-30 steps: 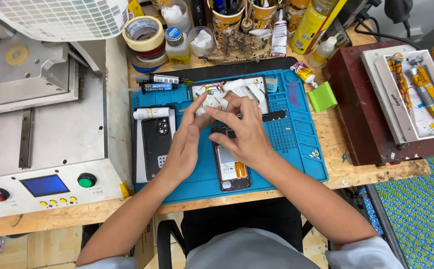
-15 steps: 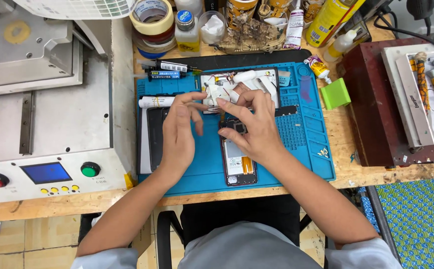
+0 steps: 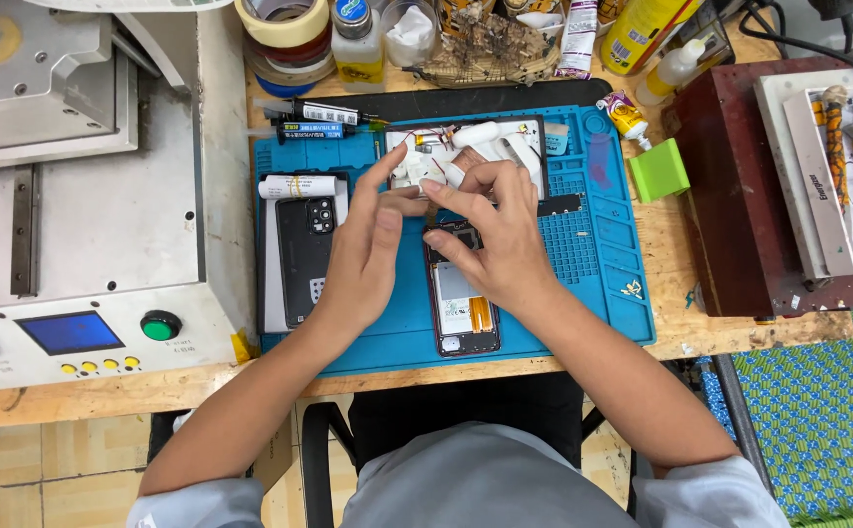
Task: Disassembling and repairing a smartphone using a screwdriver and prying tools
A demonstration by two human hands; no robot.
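- A black back cover lies at the left of the blue mat.
- The left hand hovers beside it, fingers loosely spread.
- The right hand presses fingertips on the opened phone mid-mat.
- A green block sits on the wooden surface.

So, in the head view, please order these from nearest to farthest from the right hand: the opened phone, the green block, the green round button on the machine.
Measured from the right hand:
1. Opened phone: directly beneath the hand, on the blue mat.
2. Green block: to the hand's right, just off the mat's edge.
3. Green round button: far left, on the machine's front panel, beyond the left hand.
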